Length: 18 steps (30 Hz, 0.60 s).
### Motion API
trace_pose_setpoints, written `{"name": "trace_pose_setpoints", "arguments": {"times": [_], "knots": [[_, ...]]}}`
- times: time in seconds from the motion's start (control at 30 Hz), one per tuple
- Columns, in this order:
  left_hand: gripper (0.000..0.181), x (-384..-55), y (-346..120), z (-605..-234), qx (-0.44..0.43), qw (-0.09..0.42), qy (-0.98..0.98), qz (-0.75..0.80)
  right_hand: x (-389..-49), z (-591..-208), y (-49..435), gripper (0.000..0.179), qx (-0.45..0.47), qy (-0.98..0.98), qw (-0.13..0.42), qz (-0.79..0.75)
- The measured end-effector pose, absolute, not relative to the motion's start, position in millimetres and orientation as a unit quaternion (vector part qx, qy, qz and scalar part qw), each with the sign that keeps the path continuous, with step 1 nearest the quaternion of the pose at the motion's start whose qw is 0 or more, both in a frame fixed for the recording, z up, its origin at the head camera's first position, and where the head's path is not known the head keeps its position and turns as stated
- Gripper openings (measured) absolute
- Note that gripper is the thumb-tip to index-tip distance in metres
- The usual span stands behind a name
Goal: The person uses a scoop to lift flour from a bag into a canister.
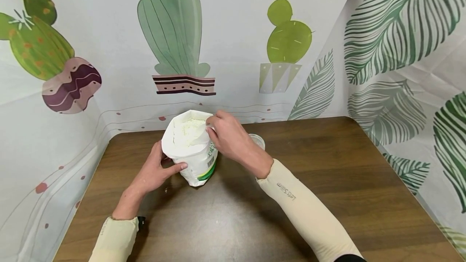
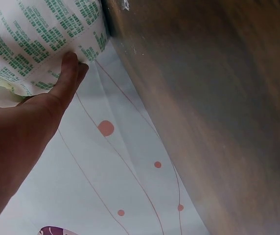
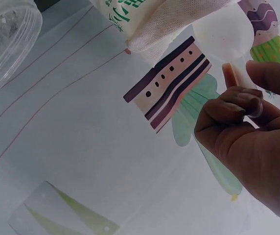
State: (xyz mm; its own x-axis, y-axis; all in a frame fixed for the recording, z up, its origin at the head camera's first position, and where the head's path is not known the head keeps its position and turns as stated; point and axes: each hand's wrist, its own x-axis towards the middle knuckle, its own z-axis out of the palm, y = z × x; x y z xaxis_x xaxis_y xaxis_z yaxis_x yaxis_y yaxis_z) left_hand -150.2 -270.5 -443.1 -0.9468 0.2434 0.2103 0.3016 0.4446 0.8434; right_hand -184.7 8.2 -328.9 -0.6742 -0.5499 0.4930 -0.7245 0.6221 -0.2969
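Note:
A white flour bag [image 1: 194, 163] with green print stands on the table, its top folded wide and pale powder [image 1: 191, 130] showing inside. My left hand [image 1: 151, 173] grips the bag's left side, thumb on the front. In the left wrist view its fingers lie along the printed wall of the bag [image 2: 42, 34]. Over the right rim, my right hand [image 1: 231, 136] pinches the thin handle of a white spoon [image 3: 223, 36], best seen in the right wrist view. From the head camera the spoon is mostly hidden by the fingers.
A clear plastic container [image 1: 257, 140] stands on the table behind the right wrist; whitish bits [image 3: 3, 29] show in it. The brown wooden table [image 1: 327, 189] meets a printed cloth backdrop [image 1: 233, 51] at its back edge.

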Motion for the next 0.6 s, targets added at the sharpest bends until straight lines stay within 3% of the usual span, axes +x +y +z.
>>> {"name": "trace_pose_setpoints", "arguments": {"times": [0.6], "knots": [[0.091, -150.2, -271.8, -443.0, -0.153, 0.022, -0.853, -0.498, -186.4, -329.1, -2.6, 0.014, 0.344, -0.904, 0.158, 0.2]]}}
